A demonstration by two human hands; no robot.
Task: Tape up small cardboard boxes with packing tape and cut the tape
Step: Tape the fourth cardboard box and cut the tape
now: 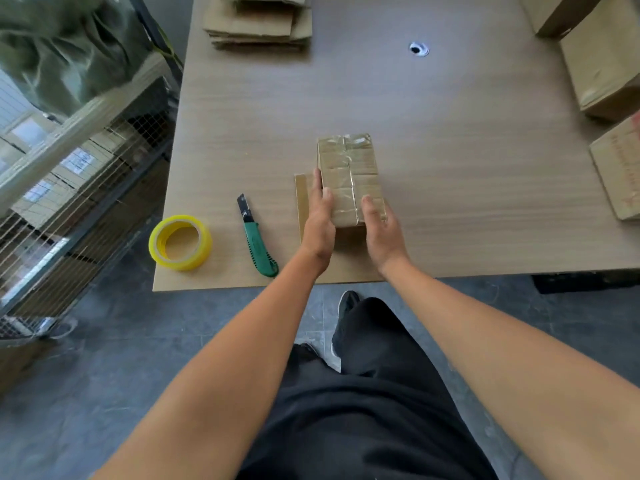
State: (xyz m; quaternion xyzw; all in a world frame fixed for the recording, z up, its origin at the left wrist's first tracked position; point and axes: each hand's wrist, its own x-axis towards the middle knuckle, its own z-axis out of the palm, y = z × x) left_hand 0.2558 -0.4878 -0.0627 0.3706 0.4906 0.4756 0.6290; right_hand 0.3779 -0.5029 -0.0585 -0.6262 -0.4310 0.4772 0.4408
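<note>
I have both hands on 1 small cardboard box (349, 178), which stands on the tabletop (450, 133) near its front edge, right in front of me. Shiny clear tape runs lengthwise down the middle of its top and crosses it in several bands.

My left hand (320, 216) lies flat against the box's left side, fingers straight and pointing away from me, thumb resting on the top edge. My right hand (381, 226) holds the near right corner, thumb laid on the taped top and fingers curled round the right side. The box sits between my 2 palms.

A flat cardboard piece (301, 199) lies on the tabletop under my left hand, touching the box's left side.

To the left of that lies a green utility knife (256, 237), blade end pointing away from me. Further left, close to the tabletop's front left corner, a yellow tape roll (180, 242) lies flat on its side, apart from the knife.

At the far edge there is a stack of flattened cardboard (258, 22). Along the right side are larger cardboard boxes (602, 74), well apart from the one I hold. A round cable hole (419, 49) sits in the tabletop beyond it.

A wire cage cart (69, 188) stands on the floor to the left of the tabletop.
</note>
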